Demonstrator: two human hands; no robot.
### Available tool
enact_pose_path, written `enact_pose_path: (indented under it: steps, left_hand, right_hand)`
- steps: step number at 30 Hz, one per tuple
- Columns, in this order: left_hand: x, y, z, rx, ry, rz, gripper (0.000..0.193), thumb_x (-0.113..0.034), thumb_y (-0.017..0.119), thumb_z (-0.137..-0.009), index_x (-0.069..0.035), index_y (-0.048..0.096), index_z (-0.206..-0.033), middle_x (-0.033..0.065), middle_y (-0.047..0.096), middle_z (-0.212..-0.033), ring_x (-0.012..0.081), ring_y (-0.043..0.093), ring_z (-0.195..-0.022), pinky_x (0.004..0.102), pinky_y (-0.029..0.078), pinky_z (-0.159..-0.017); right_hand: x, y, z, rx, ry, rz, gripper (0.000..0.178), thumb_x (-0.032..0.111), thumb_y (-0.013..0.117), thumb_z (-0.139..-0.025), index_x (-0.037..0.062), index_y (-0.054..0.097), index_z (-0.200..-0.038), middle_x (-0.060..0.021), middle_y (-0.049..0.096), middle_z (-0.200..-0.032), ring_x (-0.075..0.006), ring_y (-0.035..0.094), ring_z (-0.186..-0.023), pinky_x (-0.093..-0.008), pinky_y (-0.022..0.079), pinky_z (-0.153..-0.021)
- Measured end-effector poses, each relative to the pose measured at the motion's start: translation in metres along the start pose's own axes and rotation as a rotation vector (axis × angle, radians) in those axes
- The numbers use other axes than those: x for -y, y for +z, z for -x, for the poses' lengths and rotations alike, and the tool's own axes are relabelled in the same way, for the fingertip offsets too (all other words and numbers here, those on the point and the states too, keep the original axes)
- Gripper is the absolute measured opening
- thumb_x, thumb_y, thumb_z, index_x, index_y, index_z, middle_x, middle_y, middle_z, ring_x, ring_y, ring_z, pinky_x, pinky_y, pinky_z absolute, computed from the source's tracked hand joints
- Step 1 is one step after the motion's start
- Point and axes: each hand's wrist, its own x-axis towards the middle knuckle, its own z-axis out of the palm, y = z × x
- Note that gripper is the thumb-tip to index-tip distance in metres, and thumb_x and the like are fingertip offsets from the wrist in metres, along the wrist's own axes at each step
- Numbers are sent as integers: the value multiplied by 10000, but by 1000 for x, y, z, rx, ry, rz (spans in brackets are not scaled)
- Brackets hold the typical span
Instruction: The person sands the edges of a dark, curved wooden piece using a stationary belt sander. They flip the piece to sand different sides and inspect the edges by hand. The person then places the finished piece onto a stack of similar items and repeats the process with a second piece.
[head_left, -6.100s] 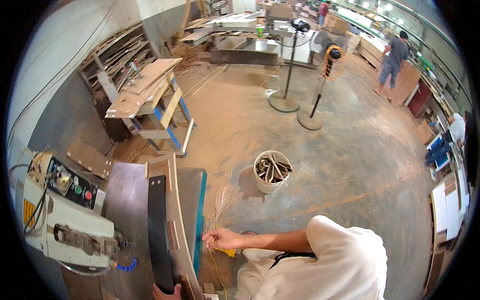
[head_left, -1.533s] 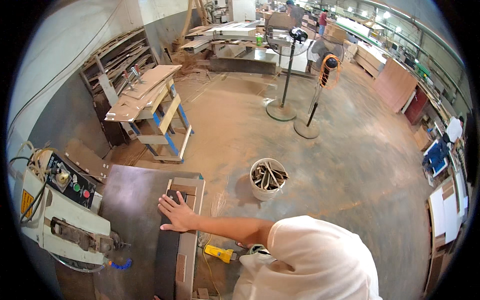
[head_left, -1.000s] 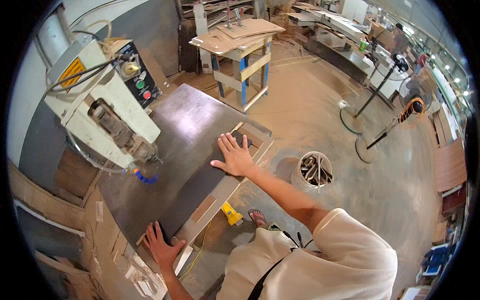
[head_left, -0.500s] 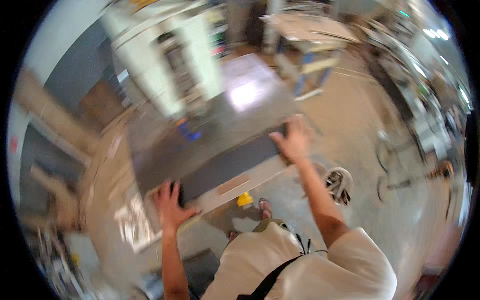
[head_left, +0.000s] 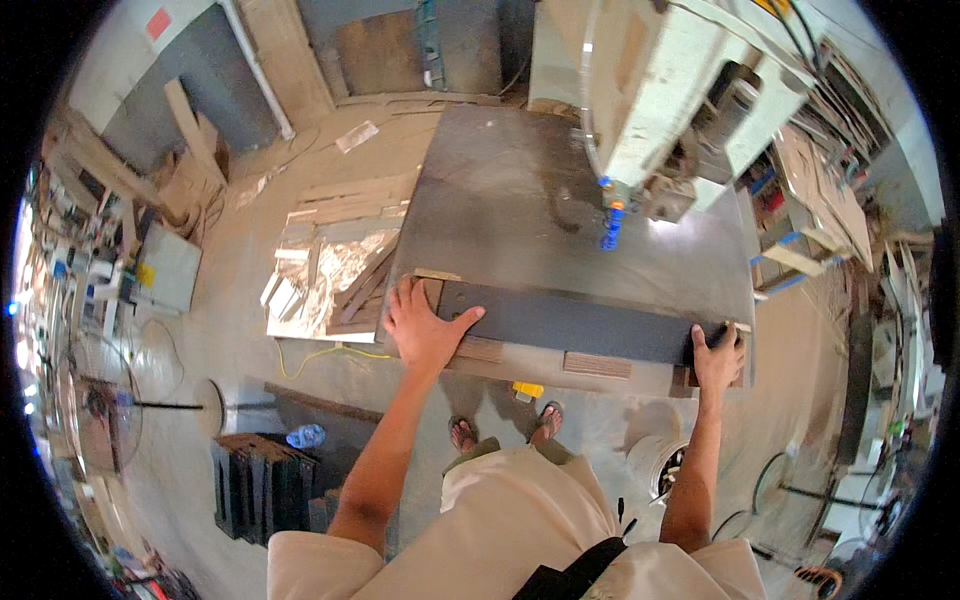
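A long dark grey board (head_left: 570, 318) lies along the near edge of a metal machine table (head_left: 480, 220), on a lighter wooden base strip with short brown wood pieces on it. My left hand (head_left: 425, 325) grips the board's left end, thumb on its top face and fingers over the wooden end piece. At the right end my right hand (head_left: 718, 360) is curled over the board, with a small black part beside its fingers; what lies beneath them is hidden. Beyond the board stands the pale machine head (head_left: 660, 110), a blue jointed hose (head_left: 611, 228) hanging from it.
Left of the table lies a heap of wood offcuts (head_left: 335, 270). Dark stacked pieces (head_left: 262, 485) stand on the floor at lower left, near a plastic bottle (head_left: 306, 436). A white bucket (head_left: 655, 465) is by my right arm; a yellow pedal-like object (head_left: 527, 391) sits under the table edge.
My view has turned left, so the machine now appears further right and the picture is sharper. Both hands remain at the board's ends, and the board now looks nearly level across the view.
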Motion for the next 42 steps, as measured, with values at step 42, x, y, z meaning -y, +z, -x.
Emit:
enact_pose_path:
  steps: [42]
  left_hand:
    - [25, -8, -9, 114, -3, -23, 1012, -682, 666, -869, 35, 417, -1539, 175, 375, -1645, 450, 256, -1542, 651, 201, -1208]
  right_hand:
    - [-28, 28, -18, 103, -125, 125, 1074, 763, 749, -764, 219, 389, -1616, -277, 398, -1580, -472, 399, -1455, -578, 367, -1173]
